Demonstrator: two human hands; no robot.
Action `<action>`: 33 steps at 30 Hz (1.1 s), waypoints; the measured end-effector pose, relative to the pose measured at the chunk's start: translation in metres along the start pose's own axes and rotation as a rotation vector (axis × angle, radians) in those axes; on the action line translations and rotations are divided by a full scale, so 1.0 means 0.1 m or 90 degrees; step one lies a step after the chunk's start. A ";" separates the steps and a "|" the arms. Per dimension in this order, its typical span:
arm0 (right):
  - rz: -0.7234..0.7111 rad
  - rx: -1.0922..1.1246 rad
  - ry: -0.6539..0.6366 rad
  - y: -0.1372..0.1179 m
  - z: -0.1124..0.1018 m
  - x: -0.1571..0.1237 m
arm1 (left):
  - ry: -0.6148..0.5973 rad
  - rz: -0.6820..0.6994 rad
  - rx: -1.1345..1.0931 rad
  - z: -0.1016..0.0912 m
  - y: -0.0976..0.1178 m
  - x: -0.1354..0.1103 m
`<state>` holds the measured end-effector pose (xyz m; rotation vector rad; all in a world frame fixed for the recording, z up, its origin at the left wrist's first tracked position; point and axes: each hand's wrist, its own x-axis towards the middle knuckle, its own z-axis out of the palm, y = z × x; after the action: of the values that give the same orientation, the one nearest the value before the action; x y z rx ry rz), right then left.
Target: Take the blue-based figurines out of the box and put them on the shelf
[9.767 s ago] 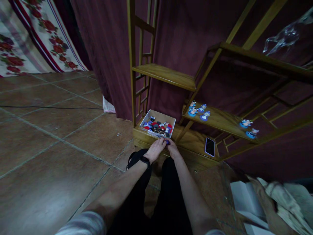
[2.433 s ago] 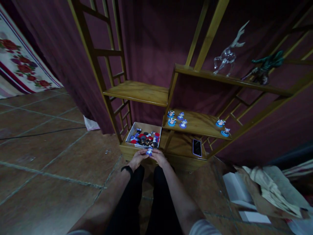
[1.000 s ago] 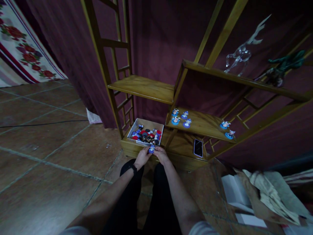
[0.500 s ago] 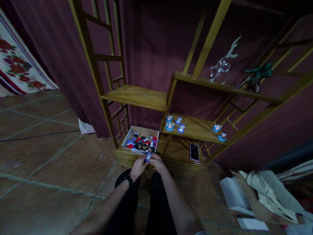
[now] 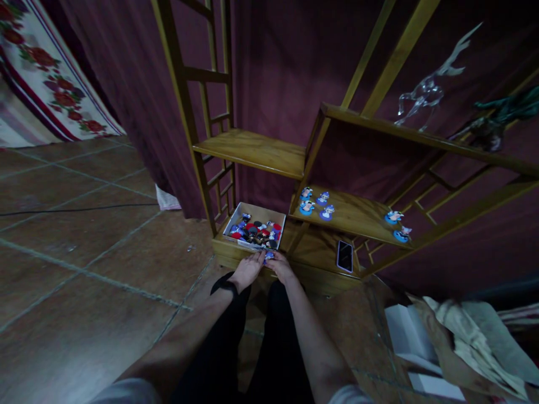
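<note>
A small purple-and-white figurine [image 5: 268, 256] is between my two hands, just in front of the open box. My left hand [image 5: 247, 271], with a dark band at the wrist, has its fingers against the figurine's left side. From the right, my right hand [image 5: 281, 266] grips the same figurine, thumb and fingers closed on it. Directly beyond them the shallow white box [image 5: 265, 211] holds several jumbled figurines with red, black, blue and purple parts. On the shelf to the right stand purple-based figurines [image 5: 326, 212] beside blue-based figurines [image 5: 307, 207], and two more blue-based figurines [image 5: 402, 234] at its far end.
A wooden display rack [image 5: 252, 152] stands before a dark red curtain [image 5: 269, 67]. Its lowest board bears a phone [image 5: 345, 256]. A clear deer ornament [image 5: 423, 95] and a green statue [image 5: 501, 115] occupy the upper shelf. White boxes [image 5: 410, 334] and cloth lie at right.
My view has shifted, so the rack appears farther right and higher. My hands still hold the figurine in front of the box; the left fingers look straighter. The shelf figurines have stayed put.
</note>
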<state>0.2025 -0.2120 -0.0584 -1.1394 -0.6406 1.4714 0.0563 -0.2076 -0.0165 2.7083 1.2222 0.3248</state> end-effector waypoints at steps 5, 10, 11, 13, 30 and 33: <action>-0.013 -0.011 0.010 0.01 -0.01 0.00 | 0.003 0.045 0.073 0.03 0.02 -0.01; -0.023 -0.040 0.007 0.00 -0.04 0.00 | 0.026 0.070 0.123 0.02 0.04 -0.01; -0.024 -0.050 0.005 -0.01 -0.04 -0.01 | 0.030 0.072 0.128 0.02 0.04 -0.02; -0.029 -0.072 -0.003 -0.03 -0.05 -0.02 | 0.035 0.075 0.126 0.01 0.04 -0.03; -0.035 -0.093 -0.019 -0.01 -0.10 -0.02 | 0.046 0.075 0.082 0.03 0.06 -0.08; -0.035 -0.077 -0.020 0.02 -0.12 0.00 | 0.047 0.084 0.095 0.03 0.06 -0.08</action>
<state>0.2123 -0.2147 -0.0647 -1.1843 -0.7860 1.4219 0.0563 -0.2177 -0.0192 2.9375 1.1308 0.3657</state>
